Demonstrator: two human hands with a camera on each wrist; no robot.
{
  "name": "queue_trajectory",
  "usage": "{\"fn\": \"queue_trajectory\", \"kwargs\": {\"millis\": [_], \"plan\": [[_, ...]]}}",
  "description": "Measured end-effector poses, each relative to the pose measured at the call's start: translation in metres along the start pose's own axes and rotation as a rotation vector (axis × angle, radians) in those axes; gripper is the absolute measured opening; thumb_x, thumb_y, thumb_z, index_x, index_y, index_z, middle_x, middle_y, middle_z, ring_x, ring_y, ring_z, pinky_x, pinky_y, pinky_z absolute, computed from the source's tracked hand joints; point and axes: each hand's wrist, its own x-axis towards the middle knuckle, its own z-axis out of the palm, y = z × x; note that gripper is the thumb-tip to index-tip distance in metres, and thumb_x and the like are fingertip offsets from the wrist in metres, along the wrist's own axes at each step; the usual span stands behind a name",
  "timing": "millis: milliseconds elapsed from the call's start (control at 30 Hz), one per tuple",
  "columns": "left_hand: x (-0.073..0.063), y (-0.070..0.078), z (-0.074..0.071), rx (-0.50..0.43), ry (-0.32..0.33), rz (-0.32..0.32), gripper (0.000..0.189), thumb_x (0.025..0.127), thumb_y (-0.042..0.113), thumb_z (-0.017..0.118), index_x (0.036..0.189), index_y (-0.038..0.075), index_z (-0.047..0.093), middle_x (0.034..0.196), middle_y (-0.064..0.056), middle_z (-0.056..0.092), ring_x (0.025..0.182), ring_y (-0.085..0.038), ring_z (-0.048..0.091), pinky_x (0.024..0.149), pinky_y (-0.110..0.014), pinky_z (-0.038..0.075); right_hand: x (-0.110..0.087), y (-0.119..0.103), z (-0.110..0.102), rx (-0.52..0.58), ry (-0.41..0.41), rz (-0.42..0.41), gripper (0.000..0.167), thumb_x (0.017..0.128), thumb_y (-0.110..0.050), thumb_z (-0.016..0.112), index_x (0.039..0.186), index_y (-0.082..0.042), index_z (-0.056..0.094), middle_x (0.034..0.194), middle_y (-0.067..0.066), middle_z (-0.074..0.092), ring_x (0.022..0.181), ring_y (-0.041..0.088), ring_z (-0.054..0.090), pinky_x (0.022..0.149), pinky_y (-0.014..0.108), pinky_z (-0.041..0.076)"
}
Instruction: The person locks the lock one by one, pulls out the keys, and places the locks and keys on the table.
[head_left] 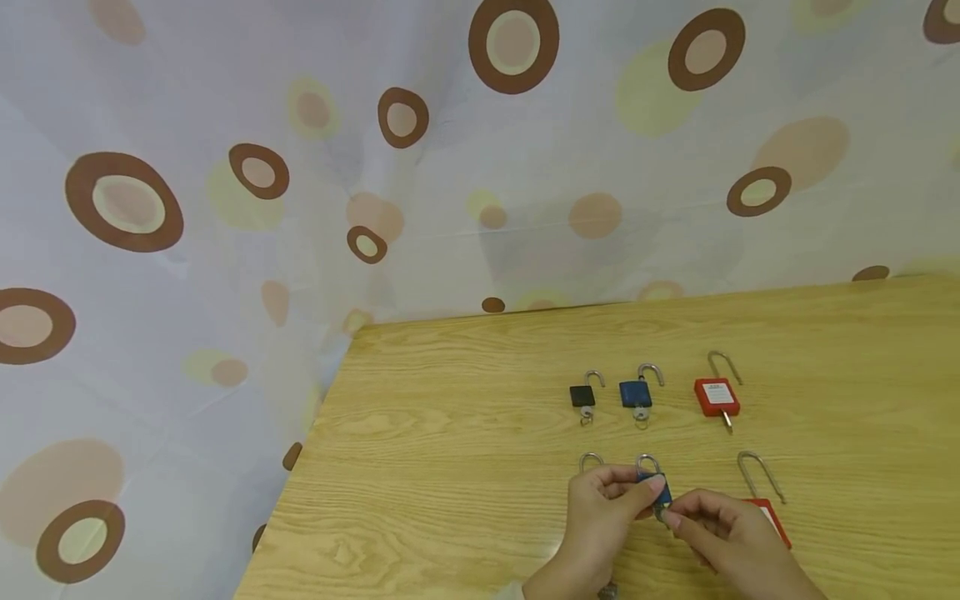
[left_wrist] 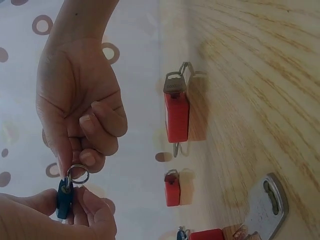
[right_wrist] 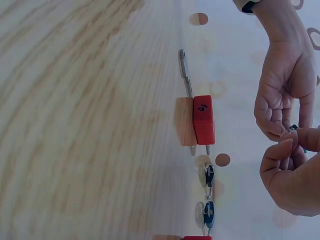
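Observation:
A small blue padlock (head_left: pixel 663 496) is held in my left hand (head_left: pixel 596 517), thumb across its face and shackle pointing away. Against the lock's lower end, my right hand (head_left: pixel 723 533) pinches the small key (head_left: pixel 661 513). In the left wrist view, a key ring (left_wrist: pixel 79 173) hangs by the right fingertips, right at the blue body. A red padlock (head_left: pixel 776 525) with a tall raised shackle lies partly hidden behind the right hand. Just beyond the left hand, another shackle (head_left: pixel 591 460) shows, its lock body covered by that hand.
Farther back on the wooden table (head_left: pixel 420 450) lie a black padlock (head_left: pixel 582 396), a blue padlock (head_left: pixel 636 394) and a red padlock (head_left: pixel 717 397), all with raised shackles and keys inserted. A dotted curtain (head_left: pixel 435 183) borders the table's back and left edges.

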Motion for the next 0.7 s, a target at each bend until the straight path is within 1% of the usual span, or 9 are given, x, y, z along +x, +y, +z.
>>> {"fn": "queue_trajectory", "kwargs": {"millis": [100, 300, 533, 700], "plan": [[0.001, -0.001, 0.001, -0.001, 0.006, -0.009, 0.013, 0.081, 0.008, 0.070, 0.089, 0.000, 0.064, 0.080, -0.008, 0.070, 0.071, -0.010, 0.065, 0.072, -0.025, 0.056, 0.000, -0.001, 0.002, 0.008, 0.026, 0.005, 0.025, 0.094, -0.019, 0.054, 0.102, 0.005, 0.060, 0.062, -0.006, 0.047, 0.050, 0.008, 0.043, 0.047, 0.025, 0.040], [0.003, -0.001, 0.001, 0.008, 0.021, -0.022, 0.013, 0.081, 0.008, 0.070, 0.089, 0.001, 0.064, 0.080, -0.007, 0.070, 0.070, -0.010, 0.065, 0.072, -0.025, 0.056, -0.002, -0.005, 0.005, 0.009, 0.083, 0.074, 0.025, 0.093, -0.020, 0.057, 0.100, 0.003, 0.062, 0.067, -0.005, 0.051, 0.053, 0.008, 0.045, 0.050, 0.024, 0.042], [0.002, -0.001, 0.001, -0.009, 0.031, -0.035, 0.013, 0.080, 0.008, 0.071, 0.088, 0.001, 0.064, 0.080, -0.007, 0.070, 0.069, -0.010, 0.065, 0.072, -0.025, 0.056, -0.003, -0.006, 0.008, 0.026, 0.104, 0.109, 0.024, 0.092, -0.021, 0.058, 0.098, 0.002, 0.063, 0.067, -0.006, 0.052, 0.054, 0.008, 0.045, 0.050, 0.023, 0.042], [0.001, -0.001, 0.000, -0.018, 0.038, -0.041, 0.012, 0.079, 0.008, 0.071, 0.086, 0.000, 0.064, 0.078, -0.007, 0.070, 0.066, -0.008, 0.063, 0.070, -0.025, 0.055, -0.004, -0.005, 0.011, 0.033, 0.121, 0.134, 0.023, 0.092, -0.020, 0.058, 0.099, 0.002, 0.062, 0.067, -0.005, 0.052, 0.054, 0.008, 0.045, 0.051, 0.023, 0.041]]}}
